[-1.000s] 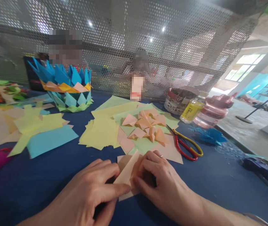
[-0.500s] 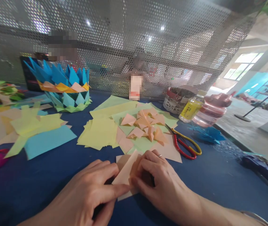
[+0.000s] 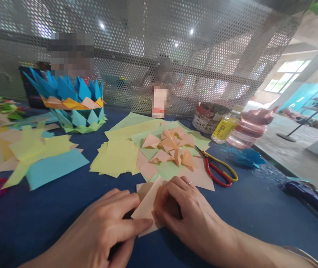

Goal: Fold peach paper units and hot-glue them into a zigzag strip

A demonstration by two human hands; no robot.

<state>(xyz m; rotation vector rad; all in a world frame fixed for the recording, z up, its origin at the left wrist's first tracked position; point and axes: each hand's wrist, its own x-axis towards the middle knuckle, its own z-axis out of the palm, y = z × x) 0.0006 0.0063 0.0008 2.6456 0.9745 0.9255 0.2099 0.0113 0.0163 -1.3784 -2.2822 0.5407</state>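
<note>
A peach sheet of paper (image 3: pixel 147 207), partly folded over, lies on the dark blue tabletop between my hands. My left hand (image 3: pixel 111 219) holds down its left side, the thumb lying across the lower edge and the fingers curled by the left edge. My right hand (image 3: pixel 184 208), a ring on one finger, pinches the folded right side; its fingers hide part of the fold. Just beyond are several folded peach paper pieces (image 3: pixel 172 143) on green and peach sheets. Left of them sits a stack of yellow paper (image 3: pixel 115 158).
Scissors (image 3: pixel 219 169) with red and yellow handles lie to the right. Behind them stand a yellow-labelled bottle (image 3: pixel 226 126), a pink bottle (image 3: pixel 250 128) and a round container (image 3: pixel 209 117). A folded-paper basket (image 3: pixel 78 100) and loose sheets (image 3: pixel 55 169) are left. A perforated metal screen (image 3: pixel 114 67) stands behind.
The whole view has shifted slightly. Both hands keep nearly the same hold on the peach paper, and the fold looks almost unchanged.
</note>
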